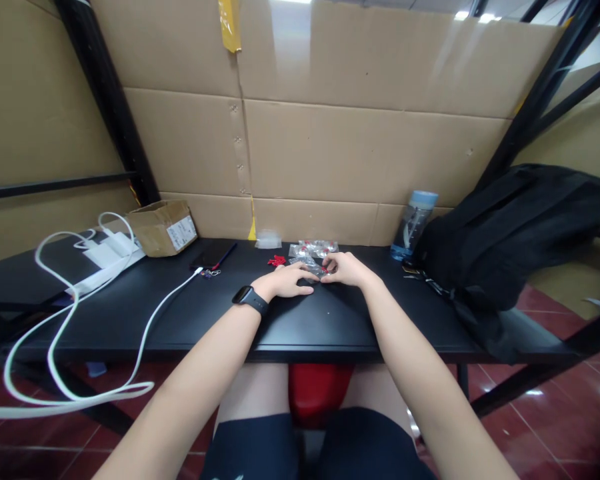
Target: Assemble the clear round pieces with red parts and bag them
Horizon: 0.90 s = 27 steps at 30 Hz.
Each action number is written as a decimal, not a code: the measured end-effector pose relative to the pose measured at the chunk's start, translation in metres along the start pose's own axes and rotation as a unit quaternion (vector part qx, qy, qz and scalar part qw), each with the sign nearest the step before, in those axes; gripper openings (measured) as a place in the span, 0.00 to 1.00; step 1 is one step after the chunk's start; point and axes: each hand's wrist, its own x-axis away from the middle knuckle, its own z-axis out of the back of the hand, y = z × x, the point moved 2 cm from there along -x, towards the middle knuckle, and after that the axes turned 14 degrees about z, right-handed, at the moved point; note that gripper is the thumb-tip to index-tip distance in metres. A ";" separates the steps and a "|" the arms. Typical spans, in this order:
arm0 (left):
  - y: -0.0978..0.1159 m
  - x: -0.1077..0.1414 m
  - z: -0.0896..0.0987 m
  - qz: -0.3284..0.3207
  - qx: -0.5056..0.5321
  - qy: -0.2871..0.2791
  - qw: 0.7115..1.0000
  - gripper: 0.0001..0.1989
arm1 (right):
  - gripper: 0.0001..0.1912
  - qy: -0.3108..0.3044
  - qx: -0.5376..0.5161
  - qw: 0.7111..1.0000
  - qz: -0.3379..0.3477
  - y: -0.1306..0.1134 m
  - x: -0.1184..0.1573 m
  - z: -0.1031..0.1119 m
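A small clear plastic bag (307,267) lies on the black tabletop between my hands. My left hand (289,280), with a black watch on its wrist, stretches its fingers onto the bag's near side; the thumb stands apart over the table. At the bag's right end, my right hand (347,270) has its fingers curled in a pinch, and a bit of red shows at the fingertips. Just beyond my left hand sits a pile of small red pieces (277,261). Behind the bag lie several clear packets (314,249) with red bits inside.
Flat clear bags (269,240) lie near the cardboard wall. To the left are a phone (213,255), an open cardboard box (163,228), a white power strip (107,263) and looping white cables. A water bottle (414,225) and a black backpack (500,247) stand right.
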 end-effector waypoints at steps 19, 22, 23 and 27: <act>-0.001 0.000 -0.001 0.010 -0.019 -0.071 0.997 0.24 | 0.15 0.077 0.054 0.995 -0.024 0.002 -0.013 -0.019; -0.001 -0.002 -0.002 0.012 -0.017 -0.068 0.997 0.23 | 0.17 0.099 0.132 0.984 -0.063 -0.005 -0.017 -0.022; -0.001 -0.002 -0.002 0.014 -0.016 -0.068 0.997 0.24 | 0.16 0.101 0.150 0.981 -0.071 -0.007 -0.019 -0.024; -0.001 -0.002 -0.001 0.014 -0.008 -0.072 0.997 0.23 | 0.12 0.106 0.217 0.967 -0.080 -0.015 -0.026 -0.030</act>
